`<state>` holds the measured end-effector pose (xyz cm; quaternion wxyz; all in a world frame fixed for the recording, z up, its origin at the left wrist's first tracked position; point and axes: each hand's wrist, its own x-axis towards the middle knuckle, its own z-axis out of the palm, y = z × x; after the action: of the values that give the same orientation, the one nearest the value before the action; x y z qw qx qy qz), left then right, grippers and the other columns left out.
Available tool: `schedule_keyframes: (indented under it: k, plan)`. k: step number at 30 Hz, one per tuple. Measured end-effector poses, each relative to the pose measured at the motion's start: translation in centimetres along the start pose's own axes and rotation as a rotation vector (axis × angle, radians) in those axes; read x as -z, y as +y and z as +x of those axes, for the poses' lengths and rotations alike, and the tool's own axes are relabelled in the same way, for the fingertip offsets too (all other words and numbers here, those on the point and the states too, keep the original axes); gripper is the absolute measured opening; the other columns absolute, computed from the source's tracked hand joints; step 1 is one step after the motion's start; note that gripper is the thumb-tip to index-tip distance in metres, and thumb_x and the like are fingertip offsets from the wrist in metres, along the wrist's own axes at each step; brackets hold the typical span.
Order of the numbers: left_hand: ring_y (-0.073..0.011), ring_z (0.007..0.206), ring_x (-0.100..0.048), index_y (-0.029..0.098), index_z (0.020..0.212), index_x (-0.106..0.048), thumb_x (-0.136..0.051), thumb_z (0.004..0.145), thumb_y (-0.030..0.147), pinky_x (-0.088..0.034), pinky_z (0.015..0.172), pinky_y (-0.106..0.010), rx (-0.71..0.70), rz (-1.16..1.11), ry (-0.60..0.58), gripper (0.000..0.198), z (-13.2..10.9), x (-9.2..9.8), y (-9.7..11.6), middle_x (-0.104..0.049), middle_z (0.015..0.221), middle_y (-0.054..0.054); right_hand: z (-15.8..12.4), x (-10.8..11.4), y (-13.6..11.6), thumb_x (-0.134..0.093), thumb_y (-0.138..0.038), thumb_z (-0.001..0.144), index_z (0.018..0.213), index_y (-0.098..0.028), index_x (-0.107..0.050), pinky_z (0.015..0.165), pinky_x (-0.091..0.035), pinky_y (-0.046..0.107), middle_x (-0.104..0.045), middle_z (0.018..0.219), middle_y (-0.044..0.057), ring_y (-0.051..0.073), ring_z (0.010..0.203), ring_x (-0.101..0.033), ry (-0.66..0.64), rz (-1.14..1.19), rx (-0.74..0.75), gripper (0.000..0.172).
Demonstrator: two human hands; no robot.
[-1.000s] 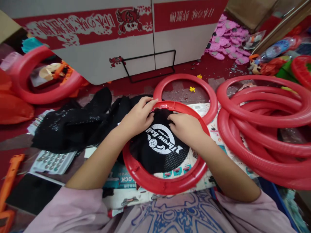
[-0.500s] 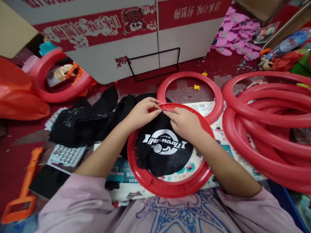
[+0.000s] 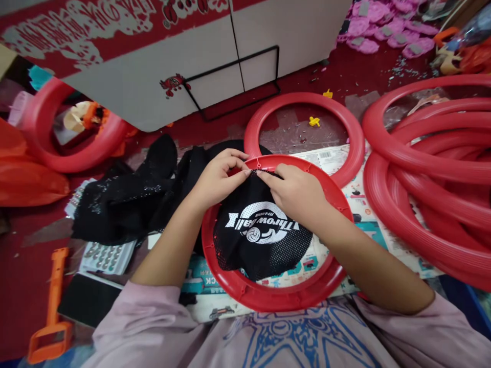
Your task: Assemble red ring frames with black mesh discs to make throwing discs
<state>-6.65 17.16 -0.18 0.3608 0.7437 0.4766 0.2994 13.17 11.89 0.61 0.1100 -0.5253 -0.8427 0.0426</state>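
A red plastic ring [image 3: 268, 299] lies in front of me on printed cardboard. A black mesh net [image 3: 261, 240] with a white "Throw Ball" print lies inside it. My left hand [image 3: 218, 179] pinches the net's upper edge at the ring's far rim. My right hand [image 3: 297, 191] pinches the same edge just to the right, its fingertips almost touching the left hand's. Both hands are closed on the mesh.
A second red ring [image 3: 303, 102] lies just beyond. A stack of red rings [image 3: 429, 168] fills the right. A pile of black mesh [image 3: 130, 199] lies at left, with a blister sheet [image 3: 105, 258], an orange tool [image 3: 53, 312] and another red ring [image 3: 65, 153]. A white-and-red carton [image 3: 184, 66] stands behind.
Both hands have drawn together at the ring's far rim and pinch the net edge. The net has turned and spread a little. The view has shifted downward.
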Motion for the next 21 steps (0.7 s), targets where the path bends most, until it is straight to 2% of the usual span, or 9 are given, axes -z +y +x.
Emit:
schedule_keyframes:
  k: [13, 21]
  plan:
    - [-0.0157, 0.089, -0.058, 0.016, 0.070, -0.067, -0.064, 0.077, 0.020, -0.048, 0.085, -0.032, -0.060, 0.144, 0.148, 0.008, -0.2, -1.1, 0.1, -0.058, 0.091, -0.003, -0.2, -0.1, -0.7, -0.040, -0.021, 0.095, 0.131, -0.028, -0.057, 0.057, -0.023, 0.031, -0.062, 0.094, 0.010, 0.020, 0.078, -0.052, -0.024, -0.105, -0.057, 0.040]
    - [-0.0145, 0.080, -0.059, 0.017, 0.069, -0.069, -0.066, 0.073, 0.015, -0.049, 0.076, -0.029, -0.008, 0.142, 0.185, 0.005, -0.2, -1.3, 0.2, -0.059, 0.083, -0.001, -0.5, 0.0, -0.4, -0.045, -0.022, 0.093, 0.118, -0.025, -0.068, 0.059, -0.027, 0.032, -0.065, 0.085, 0.008, 0.020, 0.073, -0.054, 0.060, -0.057, -0.019, 0.034]
